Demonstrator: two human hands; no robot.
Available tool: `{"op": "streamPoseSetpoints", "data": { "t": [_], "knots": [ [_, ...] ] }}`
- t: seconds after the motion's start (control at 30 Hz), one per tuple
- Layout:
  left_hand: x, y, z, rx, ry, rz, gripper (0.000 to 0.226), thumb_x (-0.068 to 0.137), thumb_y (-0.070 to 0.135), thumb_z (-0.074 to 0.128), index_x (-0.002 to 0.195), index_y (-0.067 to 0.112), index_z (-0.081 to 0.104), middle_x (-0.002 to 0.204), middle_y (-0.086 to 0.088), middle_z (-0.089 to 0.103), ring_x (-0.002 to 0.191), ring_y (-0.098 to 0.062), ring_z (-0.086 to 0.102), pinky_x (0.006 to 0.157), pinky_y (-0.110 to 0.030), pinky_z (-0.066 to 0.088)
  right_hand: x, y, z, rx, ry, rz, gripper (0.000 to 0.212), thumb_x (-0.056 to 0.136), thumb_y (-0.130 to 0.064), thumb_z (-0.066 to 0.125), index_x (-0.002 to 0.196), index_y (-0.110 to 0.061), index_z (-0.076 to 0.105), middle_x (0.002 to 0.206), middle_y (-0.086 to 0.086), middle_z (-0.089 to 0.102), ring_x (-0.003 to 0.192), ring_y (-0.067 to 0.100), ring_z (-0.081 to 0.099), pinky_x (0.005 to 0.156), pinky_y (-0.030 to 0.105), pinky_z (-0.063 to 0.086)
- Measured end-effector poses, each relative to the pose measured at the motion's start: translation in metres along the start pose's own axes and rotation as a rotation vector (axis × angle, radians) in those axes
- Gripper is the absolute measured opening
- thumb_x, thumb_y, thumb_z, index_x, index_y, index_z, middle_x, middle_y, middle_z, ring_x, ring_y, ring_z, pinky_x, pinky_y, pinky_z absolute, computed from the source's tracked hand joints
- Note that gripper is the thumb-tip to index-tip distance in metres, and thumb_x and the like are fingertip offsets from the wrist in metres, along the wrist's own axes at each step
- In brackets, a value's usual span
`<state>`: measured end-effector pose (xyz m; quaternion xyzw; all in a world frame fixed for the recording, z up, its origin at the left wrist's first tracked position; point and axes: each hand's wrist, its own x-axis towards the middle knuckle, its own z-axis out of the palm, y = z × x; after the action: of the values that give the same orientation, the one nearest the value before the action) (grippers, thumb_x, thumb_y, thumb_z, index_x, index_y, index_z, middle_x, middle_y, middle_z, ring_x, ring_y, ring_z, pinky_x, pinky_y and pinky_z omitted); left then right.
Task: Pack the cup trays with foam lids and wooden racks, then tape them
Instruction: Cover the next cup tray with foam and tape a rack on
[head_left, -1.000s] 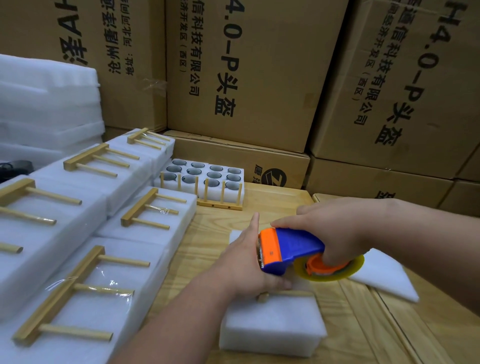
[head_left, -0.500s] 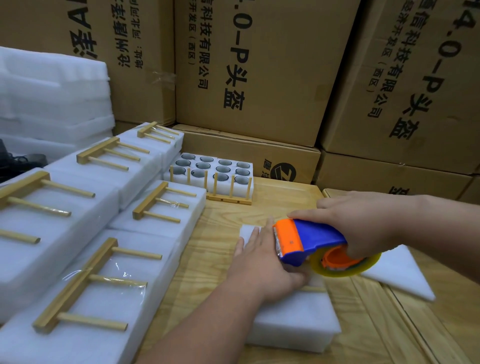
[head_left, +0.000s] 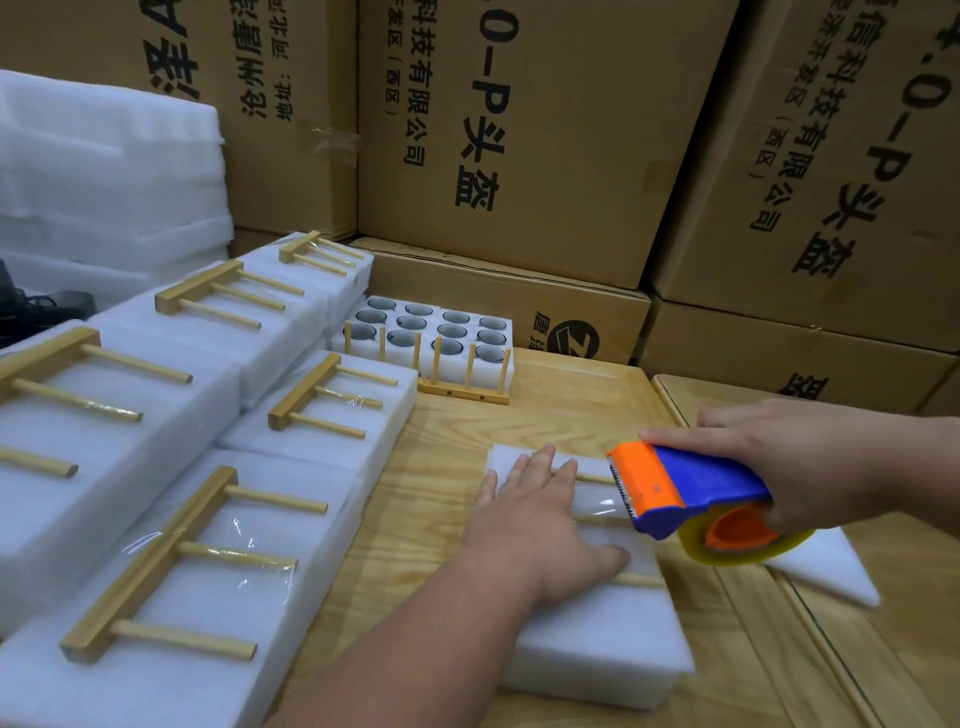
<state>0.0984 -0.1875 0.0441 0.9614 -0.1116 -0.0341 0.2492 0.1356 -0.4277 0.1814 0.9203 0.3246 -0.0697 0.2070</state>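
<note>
A white foam-covered cup tray (head_left: 602, 654) lies on the wooden table (head_left: 457, 441) in front of me, with a wooden rack (head_left: 641, 580) on top, mostly hidden. My left hand (head_left: 540, 525) lies flat on it with straight fingers, pressing the rack down. My right hand (head_left: 800, 462) grips a blue and orange tape dispenser (head_left: 685, 493) just right of the left hand. Its orange blade end hangs over the tray top, and clear tape runs from it across the foam.
Several taped foam packs with wooden racks (head_left: 171, 566) are stacked at the left. An uncovered tray of cups (head_left: 431, 332) with a rack leaning on it stands at the back. A loose foam lid (head_left: 826, 566) lies at the right. Cardboard boxes (head_left: 519, 130) wall the back.
The dispenser has moved right and slightly up, drawing tape over the tray. My left hand has slid forward and flattened on the foam. The view has shifted.
</note>
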Motion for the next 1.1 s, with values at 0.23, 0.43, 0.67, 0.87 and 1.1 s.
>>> {"op": "streamPoseSetpoints", "data": {
  "t": [0.23,0.43,0.67,0.87,1.1],
  "knots": [
    [0.000,0.000,-0.001,0.019,-0.021,0.015,0.105,0.080,0.079,0.050,0.163,0.034,0.005,0.169,0.013,-0.015,0.156,-0.011,-0.015,0.125,-0.046,-0.010,-0.015,0.012,0.024,0.053,-0.005,0.054,0.111,0.076,-0.051,0.067,0.139,-0.073,-0.021,0.110,-0.029,0.040,0.099,-0.001,0.046,0.084,0.023,0.039],
    [-0.002,0.003,-0.004,0.016,-0.033,0.016,0.102,0.082,0.077,0.052,0.163,0.034,0.008,0.169,0.013,-0.015,0.156,-0.010,-0.014,0.125,-0.045,-0.011,-0.019,0.019,0.039,0.117,0.013,0.087,0.107,0.069,-0.060,0.059,0.143,-0.071,-0.017,0.110,-0.032,0.039,0.102,-0.003,0.045,0.080,0.016,0.035],
    [-0.001,0.002,-0.004,0.008,-0.049,-0.001,0.101,0.081,0.076,0.051,0.163,0.035,0.008,0.168,0.015,-0.018,0.155,-0.007,-0.014,0.125,-0.043,-0.012,-0.044,0.036,0.064,0.144,-0.047,0.179,0.103,0.065,-0.059,0.054,0.141,-0.075,-0.015,0.112,-0.034,0.039,0.095,-0.002,0.048,0.078,0.023,0.040],
    [0.000,0.003,-0.010,0.069,-0.109,-0.002,0.099,0.083,0.078,0.048,0.162,0.038,0.004,0.168,0.013,-0.021,0.156,-0.013,-0.013,0.126,-0.045,-0.009,-0.035,0.016,0.074,0.164,-0.108,0.144,0.101,0.072,-0.050,0.057,0.138,-0.077,-0.013,0.109,-0.024,0.043,0.093,0.009,0.051,0.083,0.036,0.048],
    [0.008,0.022,-0.017,0.244,-0.165,-0.025,0.101,0.087,0.075,0.047,0.162,0.034,-0.007,0.170,0.001,-0.019,0.154,-0.024,-0.024,0.125,-0.052,-0.010,-0.037,0.013,0.073,0.145,-0.125,0.153,0.107,0.073,-0.043,0.060,0.133,-0.078,-0.021,0.109,-0.017,0.044,0.092,0.012,0.053,0.081,0.038,0.051]
  ]
}}
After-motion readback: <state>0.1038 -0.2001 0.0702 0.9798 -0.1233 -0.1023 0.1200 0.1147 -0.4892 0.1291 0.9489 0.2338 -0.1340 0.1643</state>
